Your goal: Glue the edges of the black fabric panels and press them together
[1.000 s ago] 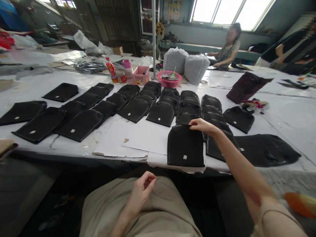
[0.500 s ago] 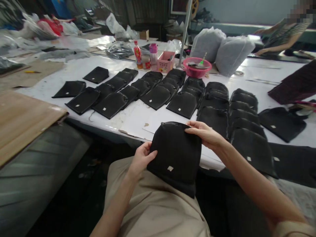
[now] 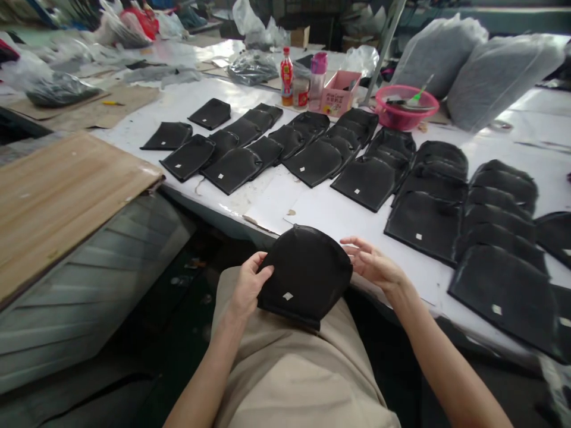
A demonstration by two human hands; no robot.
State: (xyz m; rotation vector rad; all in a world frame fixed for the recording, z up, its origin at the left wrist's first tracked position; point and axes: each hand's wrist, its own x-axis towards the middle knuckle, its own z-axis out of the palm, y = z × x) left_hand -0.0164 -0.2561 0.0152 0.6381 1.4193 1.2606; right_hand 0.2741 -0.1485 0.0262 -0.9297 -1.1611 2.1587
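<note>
The person's left hand (image 3: 250,285) pinches the left edge of a black piece (image 3: 307,270), rounded at the top and bearing a small white tag (image 3: 288,296), above the lap. The right hand (image 3: 375,267), fingers loosely spread, is at its right edge; contact is unclear. Similar pieces (image 3: 363,181) overlap in rows across the white table (image 3: 314,208), with a pink basin (image 3: 405,121), pink box (image 3: 332,104) and red-capped bottle (image 3: 286,77) behind.

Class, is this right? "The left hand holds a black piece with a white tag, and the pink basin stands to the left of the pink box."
Not quite: the head view shows the pink basin to the right of the pink box. The left hand does hold a black piece with a white tag.
</note>
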